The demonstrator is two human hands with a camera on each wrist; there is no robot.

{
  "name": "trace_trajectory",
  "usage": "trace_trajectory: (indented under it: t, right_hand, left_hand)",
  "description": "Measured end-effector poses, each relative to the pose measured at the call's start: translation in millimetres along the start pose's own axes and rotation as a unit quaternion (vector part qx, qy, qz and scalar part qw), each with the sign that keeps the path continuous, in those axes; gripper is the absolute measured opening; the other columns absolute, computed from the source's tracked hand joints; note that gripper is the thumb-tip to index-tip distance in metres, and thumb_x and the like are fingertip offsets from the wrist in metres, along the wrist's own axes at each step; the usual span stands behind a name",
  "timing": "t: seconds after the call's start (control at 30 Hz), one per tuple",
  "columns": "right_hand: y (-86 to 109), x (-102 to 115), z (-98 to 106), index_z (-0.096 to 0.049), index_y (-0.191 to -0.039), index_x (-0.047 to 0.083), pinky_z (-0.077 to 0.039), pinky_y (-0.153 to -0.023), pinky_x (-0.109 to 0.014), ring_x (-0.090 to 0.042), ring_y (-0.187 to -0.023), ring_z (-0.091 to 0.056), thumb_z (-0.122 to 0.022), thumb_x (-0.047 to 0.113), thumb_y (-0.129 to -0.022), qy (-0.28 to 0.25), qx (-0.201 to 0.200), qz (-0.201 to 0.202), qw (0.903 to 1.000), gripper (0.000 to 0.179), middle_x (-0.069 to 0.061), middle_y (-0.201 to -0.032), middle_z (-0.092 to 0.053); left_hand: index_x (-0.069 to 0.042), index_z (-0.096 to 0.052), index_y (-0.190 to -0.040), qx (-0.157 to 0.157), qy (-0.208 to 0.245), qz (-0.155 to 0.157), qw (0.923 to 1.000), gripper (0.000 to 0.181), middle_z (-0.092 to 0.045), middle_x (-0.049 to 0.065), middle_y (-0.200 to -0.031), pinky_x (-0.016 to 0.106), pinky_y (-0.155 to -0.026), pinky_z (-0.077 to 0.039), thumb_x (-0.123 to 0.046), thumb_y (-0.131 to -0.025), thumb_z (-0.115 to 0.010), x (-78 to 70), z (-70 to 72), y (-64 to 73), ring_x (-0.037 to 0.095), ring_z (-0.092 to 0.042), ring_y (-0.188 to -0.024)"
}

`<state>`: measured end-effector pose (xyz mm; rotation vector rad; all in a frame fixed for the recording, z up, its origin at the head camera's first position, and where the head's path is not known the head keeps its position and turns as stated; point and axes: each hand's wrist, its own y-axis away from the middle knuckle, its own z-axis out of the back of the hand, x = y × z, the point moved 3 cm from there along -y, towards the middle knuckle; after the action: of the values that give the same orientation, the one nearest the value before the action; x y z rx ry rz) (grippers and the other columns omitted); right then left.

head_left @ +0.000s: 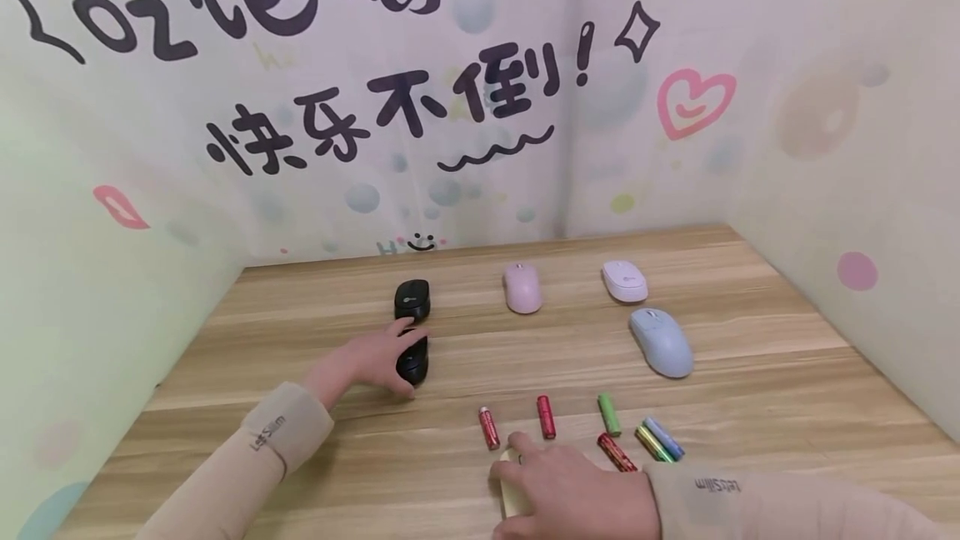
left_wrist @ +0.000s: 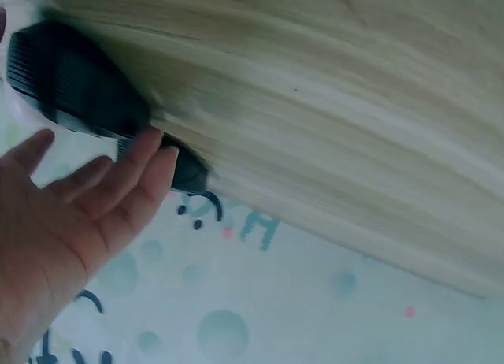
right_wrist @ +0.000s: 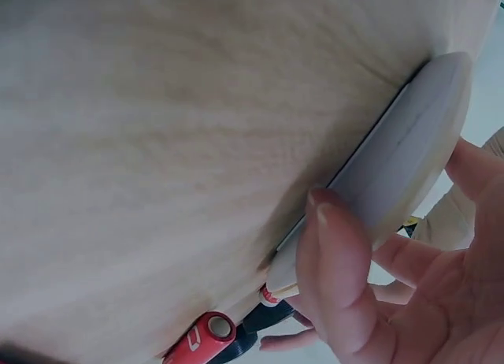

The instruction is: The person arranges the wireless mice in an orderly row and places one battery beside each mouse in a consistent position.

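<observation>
Beside a battery point(head_left: 489, 428), my right hand point(head_left: 564, 486) side-grips a likely light mouse point(right_wrist: 402, 151), left hand point(head_left: 377, 357) spread round a black mouse point(head_left: 414, 362).

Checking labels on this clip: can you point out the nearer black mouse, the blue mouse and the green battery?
Nearer black mouse point(head_left: 414, 365): head view, on its top between thumb and fingers.
Blue mouse point(head_left: 663, 346): head view, middle of its back.
Green battery point(head_left: 610, 416): head view, middle of its side.

The backdrop point(head_left: 495, 190) reads “吃饱喝饱, 快乐不倒!” and both sleeves point(head_left: 236, 469) bear lettering beginning “Let's”.
</observation>
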<state>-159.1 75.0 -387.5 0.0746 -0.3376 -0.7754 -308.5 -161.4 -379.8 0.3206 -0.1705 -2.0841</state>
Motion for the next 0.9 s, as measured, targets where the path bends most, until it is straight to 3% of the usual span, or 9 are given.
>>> trace_trajectory:
  t: [0.13, 0.3, 0.57, 0.9]
  right_hand:
    - [-2.2, 0.9, -0.9, -0.057, -0.118, 0.029, -0.046, -0.066, -0.027, -0.007, -0.071, -0.046, -0.055, 0.066, -0.076, -0.012, 0.019, -0.035, 0.9991, 0.056, 0.006, -0.103, -0.050]
    - [-4.5, 2.3, -2.6, -0.057, -0.117, 0.032, -0.046, -0.065, -0.027, -0.009, -0.070, -0.046, -0.058, 0.063, -0.075, -0.032, 0.028, -0.070, 0.9966, 0.052, 0.006, -0.103, -0.048]
    - [-6.8, 0.1, -2.0, -0.060, -0.111, 0.030, -0.047, -0.064, -0.028, -0.008, -0.070, -0.049, -0.062, 0.054, -0.078, -0.066, -0.002, -0.046, 0.9967, 0.040, -0.002, -0.117, -0.049]
    - [-8.3, -0.2, -1.9, -0.059, -0.103, 0.034, -0.039, -0.055, -0.022, -0.007, -0.065, -0.045, -0.065, 0.047, -0.077, -0.102, 0.011, -0.059, 0.9930, 0.030, 0.004, -0.104, -0.046]
  left_hand:
    - [-0.016, -0.035, -0.141, -0.019, -0.011, -0.007, 0.9997, 0.078, -0.024, 0.019, -0.146, 0.052, -0.092, -0.037, -0.039, -0.076, -0.071, -6.0, -0.2, 3.9, 0.044, -0.042, -0.119]
    - [-0.018, -0.040, -0.139, -0.020, -0.018, -0.004, 0.9996, 0.069, -0.027, 0.018, -0.146, 0.051, -0.096, -0.035, -0.037, -0.079, -0.068, -8.2, -0.6, 6.9, 0.041, -0.038, -0.125]
    - [-0.018, -0.043, -0.137, -0.024, -0.012, 0.003, 0.9996, 0.065, -0.030, 0.018, -0.144, 0.052, -0.096, -0.034, -0.035, -0.080, -0.069, -5.5, -2.2, 9.3, 0.041, -0.037, -0.125]
    - [-0.018, -0.042, -0.138, -0.025, 0.004, 0.008, 0.9996, 0.065, -0.029, 0.019, -0.144, 0.053, -0.097, -0.033, -0.032, -0.080, -0.068, -6.2, -6.5, 8.8, 0.043, -0.036, -0.125]
